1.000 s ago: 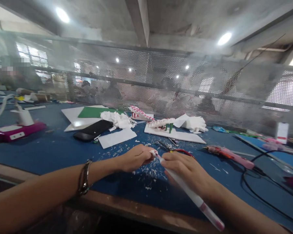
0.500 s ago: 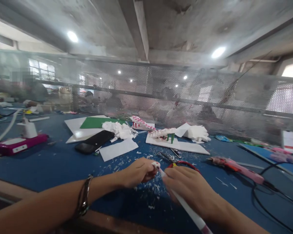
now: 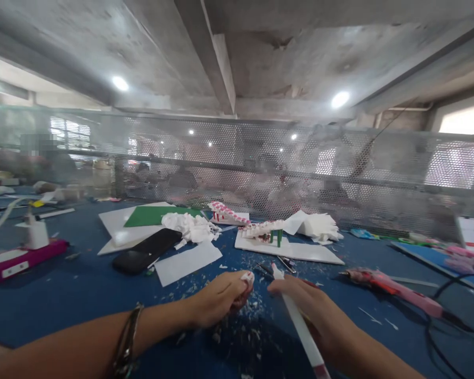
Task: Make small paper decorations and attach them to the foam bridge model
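My left hand (image 3: 220, 298) rests on the blue table (image 3: 71, 289) with its fingers closed on a small white piece marked red (image 3: 248, 276). My right hand (image 3: 306, 310) grips a long white marker pen (image 3: 298, 321), tip pointing up and away, a short gap from the small piece. White scraps (image 3: 253, 326) lie scattered under and between both hands. A bracelet (image 3: 124, 345) sits on my left wrist.
A black phone (image 3: 146, 251), white sheets (image 3: 187, 262), a green sheet (image 3: 152, 215) and crumpled paper (image 3: 189, 226) lie behind my hands. A white foam model (image 3: 266, 229) stands on a board. A pink glue gun (image 3: 391, 287) with cable lies right; a magenta device (image 3: 19, 257) left. Perforated screen (image 3: 260, 168) behind.
The view has tilted upward, so my hands sit lower in the picture. The pen tip has come away from the small piece; earlier it touched it.
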Tool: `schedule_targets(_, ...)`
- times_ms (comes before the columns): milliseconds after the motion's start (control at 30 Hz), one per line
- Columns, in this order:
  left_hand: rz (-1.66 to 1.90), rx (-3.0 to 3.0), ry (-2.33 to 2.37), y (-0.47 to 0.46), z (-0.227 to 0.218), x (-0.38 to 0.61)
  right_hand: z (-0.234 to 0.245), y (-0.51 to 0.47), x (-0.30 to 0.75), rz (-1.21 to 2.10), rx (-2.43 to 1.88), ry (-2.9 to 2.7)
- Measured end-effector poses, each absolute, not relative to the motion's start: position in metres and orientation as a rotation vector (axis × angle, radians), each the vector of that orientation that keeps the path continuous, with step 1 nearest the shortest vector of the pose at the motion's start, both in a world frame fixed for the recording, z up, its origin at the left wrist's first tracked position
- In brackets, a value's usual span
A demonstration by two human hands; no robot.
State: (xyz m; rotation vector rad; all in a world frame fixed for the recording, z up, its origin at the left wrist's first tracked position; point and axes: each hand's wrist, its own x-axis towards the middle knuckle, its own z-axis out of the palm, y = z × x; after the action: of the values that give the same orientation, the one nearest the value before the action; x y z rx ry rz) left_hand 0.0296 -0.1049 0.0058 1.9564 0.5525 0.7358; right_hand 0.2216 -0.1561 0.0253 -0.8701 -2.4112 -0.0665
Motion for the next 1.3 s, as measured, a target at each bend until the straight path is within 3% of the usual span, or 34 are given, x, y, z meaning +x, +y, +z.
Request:
schedule_targets(133,0.719,2.303,0.663,-0.088,0.016,0.025,0.024,-0.144,0.228,0.388,-1.032,-2.215)
schedule_targets(267,0.668,2.389,0.736,-0.071,0.017,0.031,0.023,-0.129,0.236,0.923,-0.916,-1.913)
schedule_targets(400,0.67,2.358,0.751,-0.054,0.01,0.043,0.024,-0.116,0.236,1.157,-0.841,-1.7)
schedule_targets(567,0.714,2.288,0.756,-0.031,0.003,0.044,0.027,-0.1,0.231,0.909,-1.06,-1.812)
schedule_targets(800,0.678,1.914,0.684,-0.023,-0.005,0.043,0.008,-0.084,0.232,0.015,-1.054,-2.36)
schedule_targets(1300,0.671,1.753,0.561,-0.022,-0.009,0.038,0.021,-0.066,0.224,-0.567,-1.109,-2.378)
